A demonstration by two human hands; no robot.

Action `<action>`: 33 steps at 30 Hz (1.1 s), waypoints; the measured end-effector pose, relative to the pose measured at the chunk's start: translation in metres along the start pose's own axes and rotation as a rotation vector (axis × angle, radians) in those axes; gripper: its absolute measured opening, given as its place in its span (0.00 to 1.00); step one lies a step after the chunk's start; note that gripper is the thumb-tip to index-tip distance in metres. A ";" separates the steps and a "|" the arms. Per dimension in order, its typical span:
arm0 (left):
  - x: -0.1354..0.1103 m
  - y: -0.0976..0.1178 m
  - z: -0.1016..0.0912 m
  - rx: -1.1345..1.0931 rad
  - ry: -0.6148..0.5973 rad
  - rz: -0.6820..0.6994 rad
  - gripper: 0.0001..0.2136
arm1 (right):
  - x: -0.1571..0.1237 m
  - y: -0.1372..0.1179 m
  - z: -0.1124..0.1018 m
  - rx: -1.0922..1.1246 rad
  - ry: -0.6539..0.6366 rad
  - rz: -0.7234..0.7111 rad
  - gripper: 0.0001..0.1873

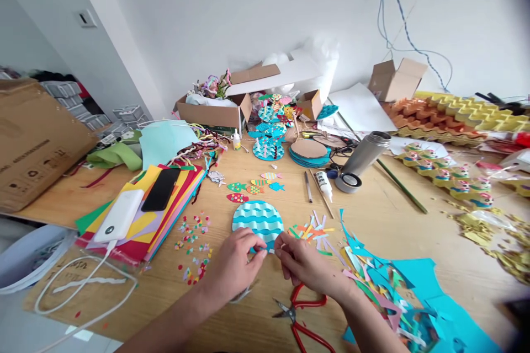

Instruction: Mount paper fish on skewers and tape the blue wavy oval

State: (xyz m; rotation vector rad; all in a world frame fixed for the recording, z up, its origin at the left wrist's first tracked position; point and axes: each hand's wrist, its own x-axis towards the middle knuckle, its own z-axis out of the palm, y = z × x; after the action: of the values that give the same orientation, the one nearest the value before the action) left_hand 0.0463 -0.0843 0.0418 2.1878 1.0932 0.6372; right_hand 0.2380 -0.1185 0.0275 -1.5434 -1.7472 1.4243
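Note:
My left hand [242, 258] and my right hand [303, 261] meet over the near edge of a round blue paper disc [257, 217] with wavy pale strips across it. Thumb and fingers are pinched together on each hand. What lies between the fingertips is too small to make out. Beyond the disc lie several patterned paper fish [255, 190]. Red-handled scissors [293, 313] rest with blades apart, nearer to me below my right hand. To the right are thin coloured paper strips [317, 230], and on the left a scatter of small paper dots [194, 240].
A glue bottle [324, 186], a pen [308, 186] and a steel flask [366, 155] stand or lie right of centre. Blue paper scraps [414, 276] spread at the right front. A phone [161, 189] and a white power bank [120, 215] lie on coloured sheets at left.

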 end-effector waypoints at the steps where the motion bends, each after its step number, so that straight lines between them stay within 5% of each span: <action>1: 0.005 0.002 0.002 -0.021 -0.008 -0.017 0.04 | -0.001 -0.001 0.001 -0.021 0.001 -0.006 0.09; 18: 0.021 -0.008 0.021 -0.154 -0.161 -0.229 0.04 | -0.001 0.005 0.006 -0.064 0.082 -0.072 0.09; 29: 0.025 -0.014 0.023 -0.459 -0.196 -0.373 0.02 | 0.009 0.012 0.012 0.251 0.313 0.040 0.12; 33: 0.026 -0.015 0.022 -0.491 -0.201 -0.394 0.03 | 0.010 0.011 0.013 0.310 0.239 0.049 0.10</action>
State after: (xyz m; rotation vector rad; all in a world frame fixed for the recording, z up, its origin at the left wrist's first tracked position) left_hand 0.0659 -0.0624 0.0197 1.5282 1.0826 0.4384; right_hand 0.2293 -0.1162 0.0097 -1.5226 -1.2918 1.3912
